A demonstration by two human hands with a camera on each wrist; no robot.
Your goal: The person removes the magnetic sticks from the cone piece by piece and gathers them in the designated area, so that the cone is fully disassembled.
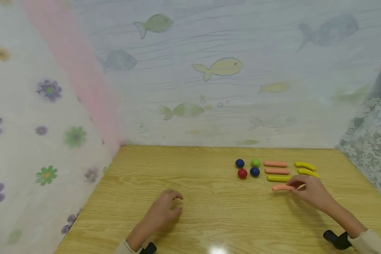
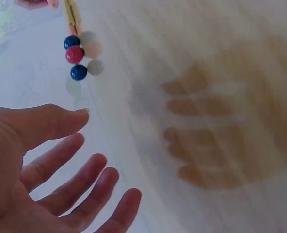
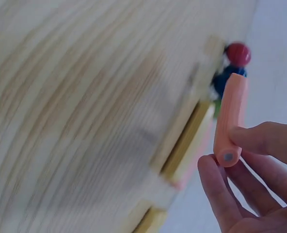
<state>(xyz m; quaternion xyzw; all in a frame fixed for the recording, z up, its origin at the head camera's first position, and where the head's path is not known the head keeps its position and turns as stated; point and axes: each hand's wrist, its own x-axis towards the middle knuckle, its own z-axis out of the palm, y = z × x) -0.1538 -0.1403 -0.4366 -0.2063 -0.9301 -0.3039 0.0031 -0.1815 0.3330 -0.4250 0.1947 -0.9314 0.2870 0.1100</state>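
My right hand [image 1: 314,193] pinches a curved orange stick [image 1: 280,188] between thumb and fingers, just in front of a straight yellow stick [image 1: 277,179]. In the right wrist view a grey disc shows in the near end of the orange stick [image 3: 231,116]. Behind the yellow one lie two straight orange sticks [image 1: 275,164], and two curved yellow sticks [image 1: 304,165] are to their right. My left hand [image 1: 162,211] hovers over the left part of the table, fingers loosely bent and holding nothing.
Left of the sticks sit two dark blue balls [image 1: 239,163], a green ball [image 1: 255,162] and a red ball [image 1: 242,173]. The wooden table [image 1: 209,208] meets a fish-patterned sheet [image 1: 222,123] at its back edge. A flowered sheet [image 1: 50,148] flanks it on the left.
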